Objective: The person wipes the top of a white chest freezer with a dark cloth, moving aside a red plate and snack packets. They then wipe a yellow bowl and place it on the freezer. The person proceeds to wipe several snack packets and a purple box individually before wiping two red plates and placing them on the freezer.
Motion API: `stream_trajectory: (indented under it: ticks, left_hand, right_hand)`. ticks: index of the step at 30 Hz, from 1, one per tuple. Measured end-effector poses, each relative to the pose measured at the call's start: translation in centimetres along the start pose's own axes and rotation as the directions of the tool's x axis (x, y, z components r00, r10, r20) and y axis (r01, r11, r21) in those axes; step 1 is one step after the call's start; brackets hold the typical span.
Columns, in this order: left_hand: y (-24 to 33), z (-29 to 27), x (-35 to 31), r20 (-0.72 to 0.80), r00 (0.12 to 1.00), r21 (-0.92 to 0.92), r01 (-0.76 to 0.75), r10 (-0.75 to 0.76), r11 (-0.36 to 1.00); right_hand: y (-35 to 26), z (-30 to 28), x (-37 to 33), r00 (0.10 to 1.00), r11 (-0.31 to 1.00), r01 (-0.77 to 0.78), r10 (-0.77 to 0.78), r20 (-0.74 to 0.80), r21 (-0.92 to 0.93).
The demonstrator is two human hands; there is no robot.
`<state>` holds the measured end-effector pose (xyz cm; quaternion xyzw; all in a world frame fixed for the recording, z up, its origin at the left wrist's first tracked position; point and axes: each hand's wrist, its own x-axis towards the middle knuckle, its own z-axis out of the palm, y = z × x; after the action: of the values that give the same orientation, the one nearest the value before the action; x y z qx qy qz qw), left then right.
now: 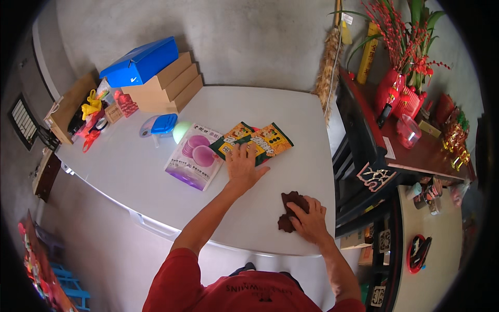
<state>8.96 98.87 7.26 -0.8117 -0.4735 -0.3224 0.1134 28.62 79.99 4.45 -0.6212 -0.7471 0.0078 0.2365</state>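
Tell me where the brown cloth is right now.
In the head view, the brown cloth lies on the white table, near its front right edge, under the right hand.

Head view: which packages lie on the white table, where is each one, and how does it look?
Purple pouch: flat, left of the left hand, round pink shapes showing.
Yellow-green packets: flat, under the left hand's fingertips.
Blue box: far left, on stacked brown cartons.
Right hand: on a brown cloth.

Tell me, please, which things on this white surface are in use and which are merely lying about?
In use: crumpled dark brown cloth under right hand; green-and-yellow flat packets under left hand.
Lying about: purple pouch, blue-lidded container, stacked cardboard boxes.
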Motion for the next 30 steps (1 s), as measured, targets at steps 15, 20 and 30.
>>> stream_trajectory:
  ticks: [15, 20, 30]
  left_hand:
    - [-1.1, -2.3, 6.9, -0.294, 0.955, -0.015, -0.055, 0.048, 0.998]
    - [-2.8, -2.7, 5.7, -0.317, 0.947, 0.121, 0.000, 0.039, 0.993]
    - [-2.7, -0.7, 2.5, -0.166, 0.971, 0.071, 0.186, -0.172, 0.980]
  right_hand:
    - [0.3, -0.2, 0.3, 1.000, 1.000, 0.004, -0.003, -0.018, 0.009]
    - [0.4, -0.3, 0.3, 0.999, 0.999, 0.043, -0.042, -0.031, 0.024]
    - [1.0, -0.1, 0.0, 0.998, 0.997, 0.054, -0.053, -0.034, 0.051]
